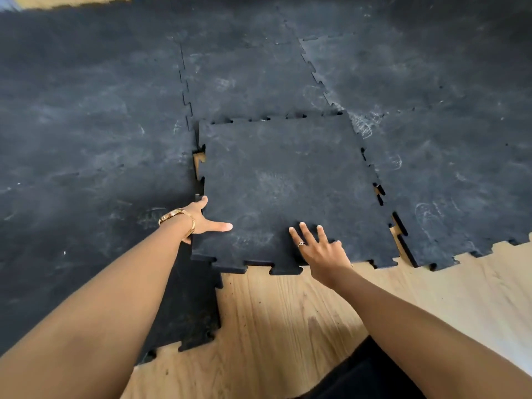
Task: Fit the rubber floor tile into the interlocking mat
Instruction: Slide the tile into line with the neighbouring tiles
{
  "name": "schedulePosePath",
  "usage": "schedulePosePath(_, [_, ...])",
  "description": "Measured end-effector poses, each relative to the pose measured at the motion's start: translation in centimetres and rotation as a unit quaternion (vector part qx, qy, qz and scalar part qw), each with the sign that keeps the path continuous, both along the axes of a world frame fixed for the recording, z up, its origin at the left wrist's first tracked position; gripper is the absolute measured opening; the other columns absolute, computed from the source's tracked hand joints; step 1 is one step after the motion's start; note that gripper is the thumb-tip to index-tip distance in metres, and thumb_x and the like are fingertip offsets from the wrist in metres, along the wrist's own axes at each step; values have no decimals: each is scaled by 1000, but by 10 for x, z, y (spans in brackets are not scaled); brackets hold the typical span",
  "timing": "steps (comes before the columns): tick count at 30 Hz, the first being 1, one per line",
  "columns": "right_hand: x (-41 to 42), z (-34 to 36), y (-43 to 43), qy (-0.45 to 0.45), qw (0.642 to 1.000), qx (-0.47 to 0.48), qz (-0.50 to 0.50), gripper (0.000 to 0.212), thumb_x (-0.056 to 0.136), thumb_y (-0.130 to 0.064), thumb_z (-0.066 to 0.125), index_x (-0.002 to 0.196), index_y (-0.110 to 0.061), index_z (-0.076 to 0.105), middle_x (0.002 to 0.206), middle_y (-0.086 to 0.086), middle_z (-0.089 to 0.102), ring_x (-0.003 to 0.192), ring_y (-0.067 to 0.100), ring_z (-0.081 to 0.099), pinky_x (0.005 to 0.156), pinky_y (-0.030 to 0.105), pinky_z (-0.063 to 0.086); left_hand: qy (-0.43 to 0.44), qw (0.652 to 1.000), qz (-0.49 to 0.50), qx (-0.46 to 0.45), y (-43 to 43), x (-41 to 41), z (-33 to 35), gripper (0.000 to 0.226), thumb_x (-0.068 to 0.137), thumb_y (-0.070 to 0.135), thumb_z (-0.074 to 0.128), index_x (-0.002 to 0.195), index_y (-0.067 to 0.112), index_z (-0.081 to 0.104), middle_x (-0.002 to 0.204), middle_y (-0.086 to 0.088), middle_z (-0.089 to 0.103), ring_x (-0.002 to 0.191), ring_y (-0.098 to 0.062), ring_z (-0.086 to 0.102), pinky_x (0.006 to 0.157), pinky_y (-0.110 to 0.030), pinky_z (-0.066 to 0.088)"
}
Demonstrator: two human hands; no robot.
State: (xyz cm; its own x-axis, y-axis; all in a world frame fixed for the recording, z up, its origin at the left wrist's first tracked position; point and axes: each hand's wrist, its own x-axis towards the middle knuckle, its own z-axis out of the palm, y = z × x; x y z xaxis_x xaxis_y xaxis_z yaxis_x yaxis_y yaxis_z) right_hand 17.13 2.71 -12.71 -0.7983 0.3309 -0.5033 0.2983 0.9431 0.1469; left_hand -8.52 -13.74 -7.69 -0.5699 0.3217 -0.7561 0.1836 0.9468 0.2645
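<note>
**Seat the tile one edge at a time**

The loose tile [288, 185] lies in the notch of the mat [86, 125], bordered by laid pieces on its far, left and right sides, with its near edge facing bare wood floor [288, 326]. It is not locked in yet, by the look of it. Wood shows through gaps at the tile's left edge and along its right edge, and the far edge seems to ride up over the mat's teeth.

Your left hand [201, 220] rests at the tile's near-left corner, fingers spread wide with the thumb on top; whether the others hook the edge you cannot tell from here. Your right hand [319, 251] lies flat on the tile near its near edge, fingers splayed, gripping nothing.

Line up the far edge first, so every tab sits over its slot, then press down along it. Work next down the tile's left seam, then the right one, leaning in with the heel of your palm.

The open room lies only on the tile's near side. Slide it back that way if the teeth misalign; the other three sides allow almost no shifting. Mind the raised tabs at the tile's near-right corner, which may well catch.
</note>
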Motion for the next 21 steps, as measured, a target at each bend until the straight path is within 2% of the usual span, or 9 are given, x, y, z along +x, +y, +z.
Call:
schedulePosePath(2, [0,10,-5,-6,1000,-1,-16,93,91,-4,52,153,-24,-15,164,6,-3,146,41,14,90,51,49,-11,1000,11,3,-3,7,5,119,66,62,77,154,38,1,162,0,15,135,-32,37,58,-31,48])
schedulePosePath(8, [14,32,-7,-20,1000,1,-21,95,90,0,53,153,-28,-11,164,-2,1,146,35,17,93,46,49,-26,999,18,-14,-17,35,15,119,66,66,75,155,35,2,161,-1,18,129,-30,43,52,-29,50])
schedulePosePath(15, [32,49,0,-35,999,-6,-38,94,88,3,53,154,-32,-4,164,-7,6,147,31,20,93,46,49,-50,998,12,-30,-19,61,11,120,65,72,71,155,32,3,160,-2,20,125,-30,47,49,-26,52])
schedulePosePath(21, [38,47,-3,-41,999,-13,-30,95,88,4,54,154,-30,-6,164,-5,4,147,33,19,92,45,50,-52,998,12,-36,-23,67,6,122,63,73,71,155,34,1,159,-3,23,123,-31,49,51,-28,53])
